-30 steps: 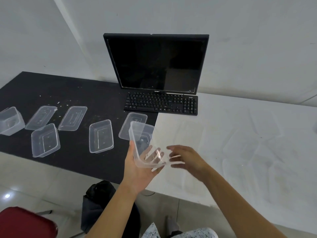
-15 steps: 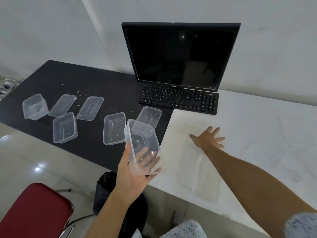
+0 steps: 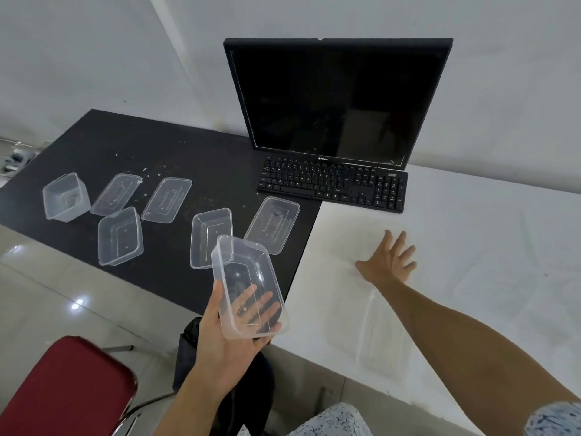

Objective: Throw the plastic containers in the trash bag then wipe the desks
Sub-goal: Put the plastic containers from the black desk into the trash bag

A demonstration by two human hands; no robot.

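We locate the held container (image 3: 248,287) above the near edge of the black desk (image 3: 188,158), close to where it meets the white desk (image 3: 471,247). Its long axis runs from the palm away toward the monitor (image 3: 336,99), leaning slightly left at the far end, and the open mouth faces up toward the camera. The left hand (image 3: 220,341) grasps it from below: the thumb lies along the left wall, and the fingers curl under the base, visible through the clear plastic. The right hand (image 3: 388,262) rests flat on the white desk, arm extended, fingers straight and spread, holding nothing. We count six further clear pieces (image 3: 120,236) lying on the black desk
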